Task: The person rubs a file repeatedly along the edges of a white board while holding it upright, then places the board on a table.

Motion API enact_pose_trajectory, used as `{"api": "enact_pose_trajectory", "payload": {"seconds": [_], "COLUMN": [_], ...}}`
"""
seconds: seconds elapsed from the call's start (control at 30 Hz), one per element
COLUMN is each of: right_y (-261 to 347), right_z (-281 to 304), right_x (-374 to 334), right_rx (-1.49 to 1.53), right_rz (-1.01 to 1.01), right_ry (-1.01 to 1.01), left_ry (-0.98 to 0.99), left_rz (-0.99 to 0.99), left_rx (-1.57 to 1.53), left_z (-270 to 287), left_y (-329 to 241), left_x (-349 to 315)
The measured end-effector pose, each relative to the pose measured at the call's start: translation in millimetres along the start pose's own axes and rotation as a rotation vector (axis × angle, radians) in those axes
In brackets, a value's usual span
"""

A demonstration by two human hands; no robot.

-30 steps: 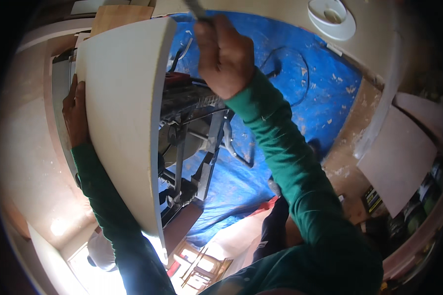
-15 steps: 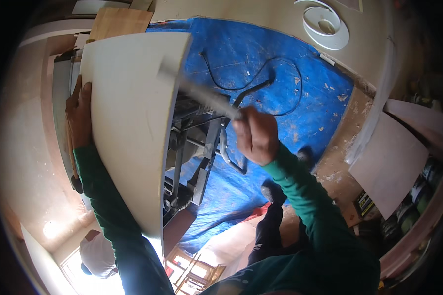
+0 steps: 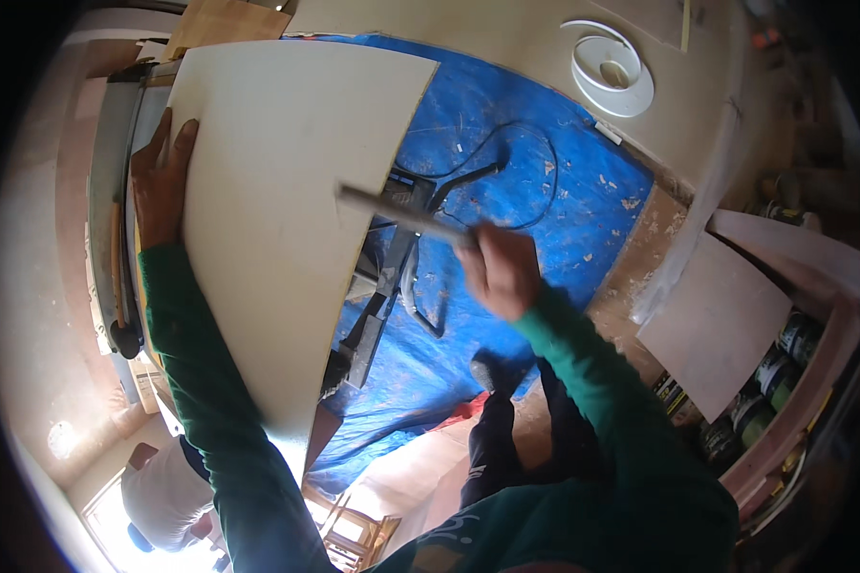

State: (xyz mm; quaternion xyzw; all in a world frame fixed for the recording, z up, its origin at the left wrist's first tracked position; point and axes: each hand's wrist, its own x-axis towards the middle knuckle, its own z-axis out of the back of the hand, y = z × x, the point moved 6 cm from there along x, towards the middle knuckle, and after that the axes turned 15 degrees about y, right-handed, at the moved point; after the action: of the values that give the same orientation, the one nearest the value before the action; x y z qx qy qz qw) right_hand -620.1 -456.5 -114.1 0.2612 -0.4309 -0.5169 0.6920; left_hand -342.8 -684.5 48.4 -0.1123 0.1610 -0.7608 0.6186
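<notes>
A large white board (image 3: 277, 210) lies in front of me, partly covering a dark metal stand (image 3: 373, 315). At the board's left edge is my left hand (image 3: 162, 186), its thumb on top and its stretched fingers along the rim; what the fingertips do past the edge is hard to see. My right hand (image 3: 502, 272) is closed around one end of a narrow grey bar-like tool (image 3: 397, 212). The tool's far end reaches over the board's right part; whether it touches the surface I cannot tell, and motion blurs its exact kind.
Blue sheeting (image 3: 554, 248) covers the floor, with a black cable (image 3: 552, 158) looped on it. White rings (image 3: 612, 72) lie at the back right. Loose panels (image 3: 717, 325) and several cans (image 3: 750, 415) stand to the right. Another person (image 3: 167, 492) is at the lower left.
The white board now reaches farther right and hides more of the stand. My left hand has moved up slightly along its edge. The tool has swung lower, its far end toward me.
</notes>
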Motion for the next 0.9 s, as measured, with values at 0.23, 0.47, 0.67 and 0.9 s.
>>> {"api": "enact_pose_trajectory", "payload": {"seconds": [0.23,0.47,0.67,0.9], "right_y": [-4,-6,34,40], "right_z": [23,57,-10,22], "right_x": [24,95,-42,27], "right_rx": [0.143,0.033,0.083,0.048], "right_rz": [-0.075,0.012,0.020,-0.234], "right_ry": [-0.130,-0.356,0.073,-0.133], "left_ry": [-0.069,-0.017,0.015,-0.043], "left_rz": [-0.038,0.084,-0.327,-0.284], "left_rx": [0.096,0.038,0.542,0.481], "left_z": [0,1,-1,3], "left_y": [4,-9,16,24], "left_x": [0,6,8,-72]}}
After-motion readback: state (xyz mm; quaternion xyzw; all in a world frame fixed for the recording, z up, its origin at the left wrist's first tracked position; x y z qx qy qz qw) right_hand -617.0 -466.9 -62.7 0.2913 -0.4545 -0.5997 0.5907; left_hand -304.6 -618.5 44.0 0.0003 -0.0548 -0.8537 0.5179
